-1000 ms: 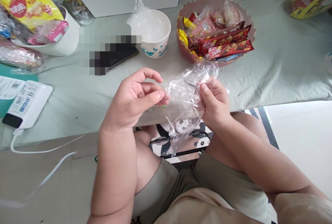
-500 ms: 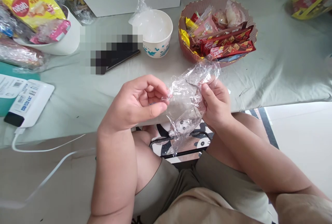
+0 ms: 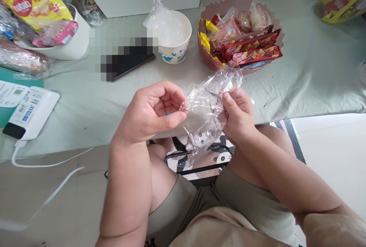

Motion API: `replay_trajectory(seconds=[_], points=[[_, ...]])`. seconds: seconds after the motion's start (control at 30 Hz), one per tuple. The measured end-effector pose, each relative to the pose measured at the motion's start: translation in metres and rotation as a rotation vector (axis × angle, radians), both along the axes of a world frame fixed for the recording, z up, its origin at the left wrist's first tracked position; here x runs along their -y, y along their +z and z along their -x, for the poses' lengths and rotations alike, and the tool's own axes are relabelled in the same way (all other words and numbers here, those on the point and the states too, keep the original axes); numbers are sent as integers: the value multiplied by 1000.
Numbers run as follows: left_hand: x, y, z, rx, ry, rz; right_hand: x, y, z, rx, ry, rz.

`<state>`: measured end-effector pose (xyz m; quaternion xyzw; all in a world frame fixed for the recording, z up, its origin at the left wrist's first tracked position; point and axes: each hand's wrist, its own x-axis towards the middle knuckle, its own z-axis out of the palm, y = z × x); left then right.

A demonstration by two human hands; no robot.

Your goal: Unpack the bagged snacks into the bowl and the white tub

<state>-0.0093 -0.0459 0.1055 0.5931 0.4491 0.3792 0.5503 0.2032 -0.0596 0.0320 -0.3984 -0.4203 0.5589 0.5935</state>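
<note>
A crinkled clear plastic bag [image 3: 201,104] hangs between my two hands over the front edge of the cloth-covered surface. On its left side, my left hand [image 3: 153,111] pinches the film between thumb and fingertips. A small blue bit [image 3: 169,113] shows inside the curl of that hand; I cannot make out what it is. My right hand [image 3: 239,111] grips the bag's other side, thumb on top. Just beyond the bag stands a pink ribbed bowl [image 3: 207,58] with wrapped snacks in it. A paper cup [image 3: 174,54] with crumpled clear film stands left of the bowl.
A dark phone-like object [image 3: 134,63], partly pixelated, lies left of the cup. At far left are a white bin [image 3: 81,42] heaped with snack packets and a white power bank [image 3: 42,113] with a cable. A yellow-lidded tub [image 3: 339,0] stands at the back right.
My left hand has shifted very slightly to the right, and more of the blue bit shows in it. The bag and my right hand look almost the same.
</note>
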Motion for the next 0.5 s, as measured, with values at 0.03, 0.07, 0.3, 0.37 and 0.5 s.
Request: replay_trajectory(seconds=[0.03,0.07,0.3,0.37,0.5], points=[[0,-1,0,-14,16,1,0,0,0,3,2,1],[0,-1,0,-33,37,0,0,0,0,4,3,0],[-2,-6,-6,-73,128,-74,-1,1,1,-35,14,0],[-1,-7,-8,-95,164,-117,-1,2,1,-35,13,7],[-1,-9,-12,-174,198,-183,-1,3,1,10,3,32]])
